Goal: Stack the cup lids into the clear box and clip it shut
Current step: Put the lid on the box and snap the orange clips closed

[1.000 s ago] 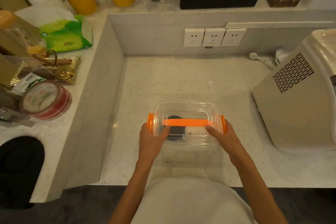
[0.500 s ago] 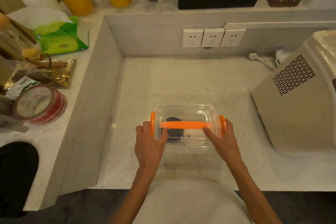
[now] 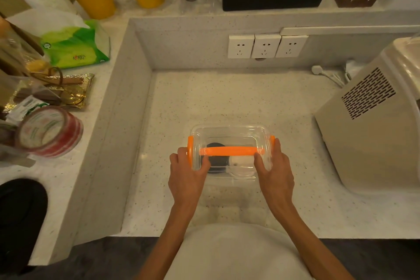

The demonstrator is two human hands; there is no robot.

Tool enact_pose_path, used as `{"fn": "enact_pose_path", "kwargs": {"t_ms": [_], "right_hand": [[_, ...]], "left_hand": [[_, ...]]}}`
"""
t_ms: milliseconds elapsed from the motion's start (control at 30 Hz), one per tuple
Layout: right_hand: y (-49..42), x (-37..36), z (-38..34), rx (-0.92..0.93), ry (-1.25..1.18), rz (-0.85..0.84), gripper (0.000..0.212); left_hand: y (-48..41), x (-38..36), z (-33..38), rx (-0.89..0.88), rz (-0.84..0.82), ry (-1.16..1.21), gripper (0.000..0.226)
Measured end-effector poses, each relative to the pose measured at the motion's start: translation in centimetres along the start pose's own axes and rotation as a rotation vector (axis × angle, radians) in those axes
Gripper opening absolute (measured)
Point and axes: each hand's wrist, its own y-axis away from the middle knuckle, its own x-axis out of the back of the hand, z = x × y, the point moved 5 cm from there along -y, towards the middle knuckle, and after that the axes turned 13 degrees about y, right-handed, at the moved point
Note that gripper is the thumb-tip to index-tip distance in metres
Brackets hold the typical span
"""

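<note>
On counter (image 3: 204,98), clear box (image 3: 229,133) set, orange handle (image 3: 229,150) laid across top. Left end gripped by left hand (image 3: 186,174), right end by right hand (image 3: 276,174), fingers curled at orange clips (image 3: 190,143). Black lid (image 3: 216,162) and white lid (image 3: 241,162) seen inside.

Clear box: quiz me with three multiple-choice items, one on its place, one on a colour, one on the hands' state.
1. The box stands: A. on the raised ledge; B. on the lower counter, left of the machine; C. on the machine.
2. Its handle is: A. orange; B. green; C. black.
3. The left hand and right hand: A. both off the box; B. only the left touches it; C. each grips one end.
1 B: it rests on the low surface beside the machine. 2 A: the bar across its top is orange. 3 C: thumbs on top, fingers round the ends.
</note>
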Motion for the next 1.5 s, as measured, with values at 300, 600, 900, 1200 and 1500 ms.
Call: {"fn": "enact_pose_path", "kwargs": {"t_ms": [300,600,900,1200,1500], "right_hand": [[0.0,0.2,-0.4,0.016,0.001,-0.012,0.077],[-0.1,0.3,-0.5,0.03,0.001,0.006,0.076],[1.6,3.5,1.8,0.258,-0.124,0.052,0.048],[6.4,0.9,2.2,0.709,0.239,-0.119,0.068],[0.1,-3.2,-5.6,0.707,0.121,-0.03,0.077]], "left_hand": [[0.0,0.2,0.3,0.02,0.003,-0.004,0.067],[-0.4,0.0,0.0,0.023,-0.019,0.01,0.066],[2.0,1.7,2.6,-0.413,-0.042,-0.149,0.046],[7.1,-0.9,1.5,-0.654,-0.334,-0.426,0.07],[-3.1,0.1,1.3,-0.529,-0.267,-0.299,0.06]]}}
